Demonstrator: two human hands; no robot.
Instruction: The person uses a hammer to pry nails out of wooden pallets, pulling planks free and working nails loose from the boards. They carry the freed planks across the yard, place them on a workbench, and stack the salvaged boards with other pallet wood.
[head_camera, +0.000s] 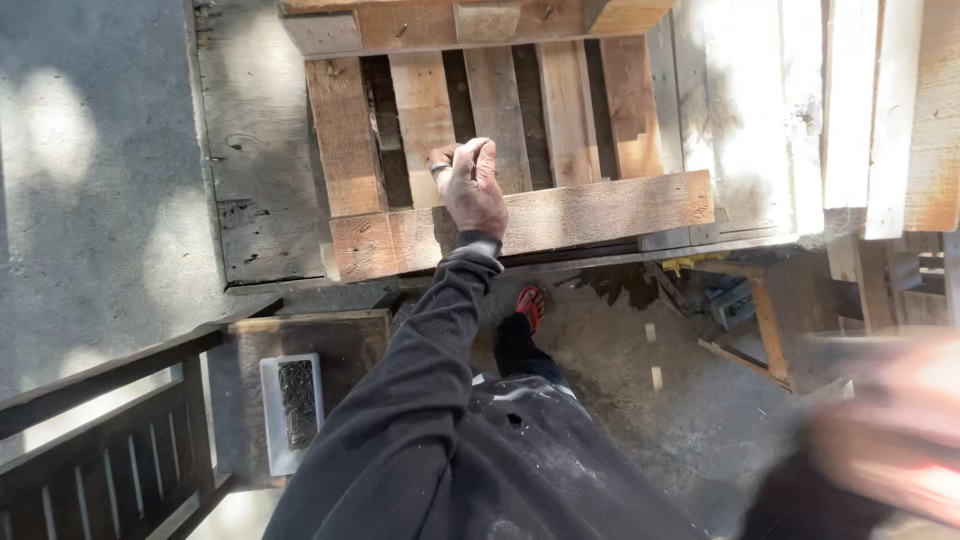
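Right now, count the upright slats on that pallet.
5: side by side, left, next, middle under the left hand, then, right. More may hide beneath.

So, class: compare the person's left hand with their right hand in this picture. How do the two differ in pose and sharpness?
The left hand is sharp, curled in a loose fist on the wooden pallet; the right hand is a blur at the frame's lower right, touching nothing visible. The left hand shows a ring on one finger; the right hand is too smeared to tell fingers apart. Both are bare.
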